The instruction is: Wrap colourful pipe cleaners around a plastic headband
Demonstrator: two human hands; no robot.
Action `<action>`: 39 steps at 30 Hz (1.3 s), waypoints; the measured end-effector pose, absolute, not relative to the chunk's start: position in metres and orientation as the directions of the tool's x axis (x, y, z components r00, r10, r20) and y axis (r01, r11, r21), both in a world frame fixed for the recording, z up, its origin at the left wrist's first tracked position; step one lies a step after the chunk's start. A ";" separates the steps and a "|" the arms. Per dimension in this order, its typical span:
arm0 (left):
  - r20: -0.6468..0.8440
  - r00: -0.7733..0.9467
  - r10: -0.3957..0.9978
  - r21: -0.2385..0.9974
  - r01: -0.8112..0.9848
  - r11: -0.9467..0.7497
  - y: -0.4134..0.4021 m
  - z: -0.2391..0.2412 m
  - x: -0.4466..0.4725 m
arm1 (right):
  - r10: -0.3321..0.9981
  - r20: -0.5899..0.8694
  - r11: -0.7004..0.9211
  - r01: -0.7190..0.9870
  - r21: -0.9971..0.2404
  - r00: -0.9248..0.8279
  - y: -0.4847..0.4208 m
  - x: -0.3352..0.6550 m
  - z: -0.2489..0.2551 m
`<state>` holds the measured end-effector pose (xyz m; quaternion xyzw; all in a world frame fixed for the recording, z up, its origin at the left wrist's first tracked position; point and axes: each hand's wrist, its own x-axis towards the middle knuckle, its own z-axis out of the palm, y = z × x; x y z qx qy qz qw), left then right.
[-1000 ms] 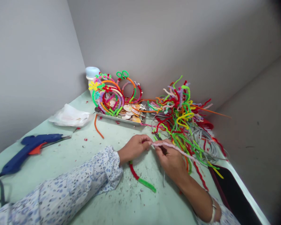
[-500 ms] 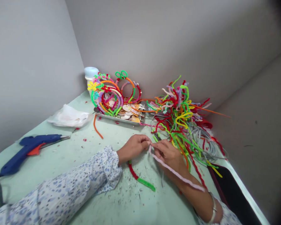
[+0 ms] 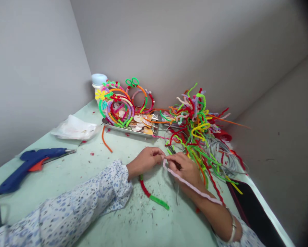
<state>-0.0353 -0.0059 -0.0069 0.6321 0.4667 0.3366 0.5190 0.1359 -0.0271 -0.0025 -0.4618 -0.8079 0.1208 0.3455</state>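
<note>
My left hand (image 3: 145, 161) and my right hand (image 3: 186, 168) meet over the pale green table (image 3: 74, 168), both pinching the near end of a light pink pipe cleaner (image 3: 192, 187). The pink strand trails back over my right wrist toward the lower right. A dark thin tool (image 3: 175, 156) lies partly hidden under my right hand's fingers. Under my left wrist lies a curved piece wrapped in red and green pipe cleaner (image 3: 154, 197). A tangled heap of coloured pipe cleaners (image 3: 197, 127) sits just beyond my right hand.
A metal tray (image 3: 128, 130) with decorated headbands (image 3: 118, 103) stands at the back wall beside a white bottle (image 3: 98, 82). A blue glue gun (image 3: 27, 164) lies at the left, a plastic bag (image 3: 74, 128) behind it. An orange pipe cleaner (image 3: 105, 142) lies loose. A black object (image 3: 249, 212) sits at the table's right edge.
The pink pipe cleaner's free end has swung from pointing right, above the heap, down across my right wrist. Both hands stay pinched at its near end.
</note>
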 end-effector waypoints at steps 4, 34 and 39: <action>-0.051 0.327 0.944 0.976 0.218 -0.023 -0.006 -0.007 -0.035 | 0.889 0.401 0.442 0.636 -0.633 -0.219 -0.027 0.133 -0.006; 0.041 0.357 0.933 0.944 0.293 -0.154 -0.008 -0.004 -0.037 | 0.959 0.259 0.279 0.511 -0.813 -0.111 -0.028 0.132 -0.009; 0.075 0.371 0.926 0.923 0.327 -0.205 -0.009 -0.003 -0.036 | 0.969 0.209 0.246 0.431 -0.868 -0.132 -0.029 0.133 -0.006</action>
